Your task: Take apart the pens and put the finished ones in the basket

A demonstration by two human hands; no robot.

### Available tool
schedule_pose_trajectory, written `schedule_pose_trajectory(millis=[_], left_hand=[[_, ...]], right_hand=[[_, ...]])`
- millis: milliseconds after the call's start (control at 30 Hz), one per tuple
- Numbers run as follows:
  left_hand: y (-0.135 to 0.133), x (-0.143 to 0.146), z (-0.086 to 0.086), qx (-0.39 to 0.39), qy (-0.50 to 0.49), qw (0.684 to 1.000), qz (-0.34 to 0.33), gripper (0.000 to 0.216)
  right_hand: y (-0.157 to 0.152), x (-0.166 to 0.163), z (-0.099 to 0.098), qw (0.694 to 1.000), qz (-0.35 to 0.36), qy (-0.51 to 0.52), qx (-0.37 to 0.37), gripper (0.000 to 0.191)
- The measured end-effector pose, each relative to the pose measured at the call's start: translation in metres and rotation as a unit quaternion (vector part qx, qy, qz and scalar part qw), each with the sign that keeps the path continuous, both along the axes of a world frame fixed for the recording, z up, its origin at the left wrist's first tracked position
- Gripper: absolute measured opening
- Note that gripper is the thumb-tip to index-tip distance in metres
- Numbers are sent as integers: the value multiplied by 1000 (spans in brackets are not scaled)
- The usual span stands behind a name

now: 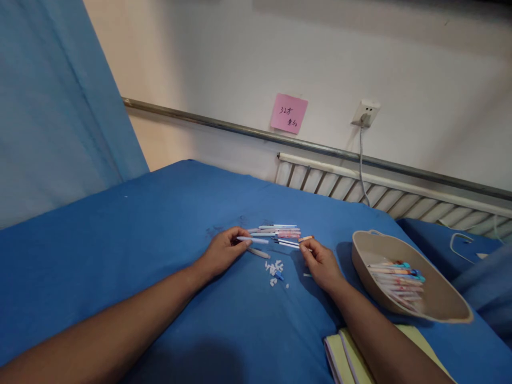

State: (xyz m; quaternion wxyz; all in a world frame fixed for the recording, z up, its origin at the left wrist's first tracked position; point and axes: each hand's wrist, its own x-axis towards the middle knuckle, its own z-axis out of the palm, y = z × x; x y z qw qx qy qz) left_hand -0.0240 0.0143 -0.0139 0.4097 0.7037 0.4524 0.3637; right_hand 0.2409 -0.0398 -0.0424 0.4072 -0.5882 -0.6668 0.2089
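Observation:
My left hand is closed around a pale lavender pen barrel, its tip end pointing right. My right hand pinches the right end of thin white pen refills with dark tips; a small orange piece shows by its fingertips. Just beyond both hands, several pens and pen parts, some with a pink pattern, lie side by side on the blue sheet. A greyish pen barrel rests below the left fingers. Small white plastic pieces are heaped between the hands, with one blue piece among them.
A beige basin holding several pens stands to the right. A folded yellow-green cloth lies under my right forearm. Behind the blue-covered surface are a radiator, a metal rail and a plugged-in cord.

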Motion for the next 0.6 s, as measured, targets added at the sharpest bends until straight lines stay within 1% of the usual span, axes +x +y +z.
schedule_pose_trajectory(millis=[200, 333, 400, 467, 533, 600], left_hand=[[4, -1, -6, 7, 16, 1000, -2, 25], [2, -2, -1, 19, 46, 999, -18, 20], [-1, -4, 4, 23, 74, 996, -41, 18], [-4, -4, 9, 36, 100, 991, -82, 15], [-6, -4, 12, 68, 126, 982, -125, 12], [-6, -3, 12, 109, 153, 971, -151, 10]], right_hand=[[4, 6, -5, 999, -29, -15, -13, 29], [6, 11, -10, 999, -41, -17, -23, 26], [7, 13, -11, 998, -42, -23, -31, 25], [8, 13, -12, 998, -44, -29, -29, 24], [8, 12, -11, 998, -43, -39, -26, 24], [8, 10, -10, 998, -39, -49, -27, 23]])
